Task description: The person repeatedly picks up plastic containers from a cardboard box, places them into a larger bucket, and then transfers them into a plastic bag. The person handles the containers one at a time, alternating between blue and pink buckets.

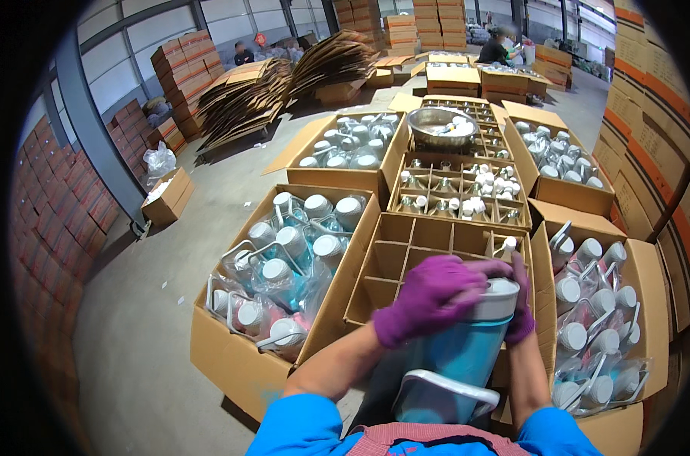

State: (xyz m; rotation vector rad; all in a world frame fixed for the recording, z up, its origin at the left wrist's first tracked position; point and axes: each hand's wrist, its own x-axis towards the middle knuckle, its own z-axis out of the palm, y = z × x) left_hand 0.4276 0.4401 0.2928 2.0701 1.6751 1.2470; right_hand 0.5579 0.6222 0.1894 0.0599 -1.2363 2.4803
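Note:
A blue thermos flask [459,353] with a pale grey collar and a white curved handle [447,387] leans across my lap, its rim towards the boxes. My left hand [436,296], in a purple knit glove, rests with bent fingers on the near-left side of the rim. My right hand [521,302], gloved alike, wraps the right side of the collar. Fingers of both hands meet around the top, slightly blurred. Just beyond stands a divided cardboard box [419,228] with a white-capped glass liner [509,245] in its far right part.
Open boxes of bagged flasks stand left [339,290] and right [658,319]. Farther ahead are a divided box of glass liners and white caps [459,219] and a steel bowl [421,134]. Stacked cartons [635,131] line the right side. A person [496,51] works in the distance.

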